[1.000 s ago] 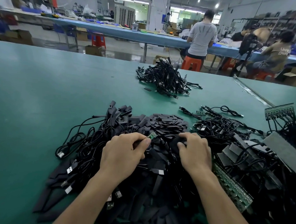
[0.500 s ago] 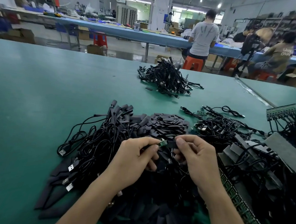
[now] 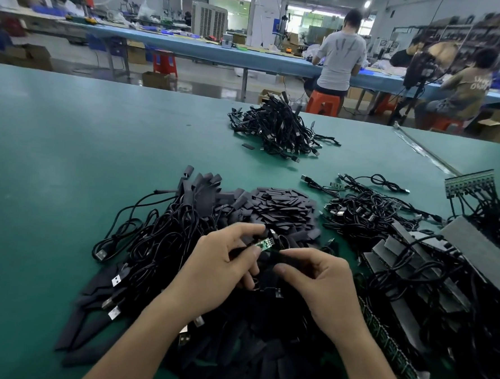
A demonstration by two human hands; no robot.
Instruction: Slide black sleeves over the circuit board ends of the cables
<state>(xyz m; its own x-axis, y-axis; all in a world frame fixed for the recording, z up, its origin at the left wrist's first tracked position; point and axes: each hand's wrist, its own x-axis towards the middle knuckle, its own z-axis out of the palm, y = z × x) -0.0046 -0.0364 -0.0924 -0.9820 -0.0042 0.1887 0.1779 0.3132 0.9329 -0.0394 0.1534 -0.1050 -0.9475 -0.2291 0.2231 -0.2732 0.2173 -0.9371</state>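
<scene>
Left hand (image 3: 223, 272): fingers curled; thumb and index pinch the board (image 3: 264, 245) at its near end, so the green strip sticks out up and to the right, bare.
Right hand (image 3: 322, 281): fingers curled narrow; index and thumb seem to pinch 1 dark sleeve (image 3: 278, 259), hard to pick out against the black heap below.
Board and sleeve: the right index tip sits just beside the board's free end; the sleeve is not yet over it.
Just changed: both hands are up off the heap and facing each other; the board's tip is turned toward the right hand.
Meaning: pick-up of both parts looks done; the step in hand is lining up the sleeve's mouth with the board tip.
Versus 1 s ago: then both hands pressed down into the cables (image 3: 164, 236) and loose sleeves, the right hand flat on the heap; now each holds 1 part in the air.
Versus 0.5 s ago: the board shows longer and clearer; the right hand sits lower.
Unchanged: the sleeve pile (image 3: 280, 205), the far bundle (image 3: 276, 129) and the table (image 3: 69, 149).
</scene>
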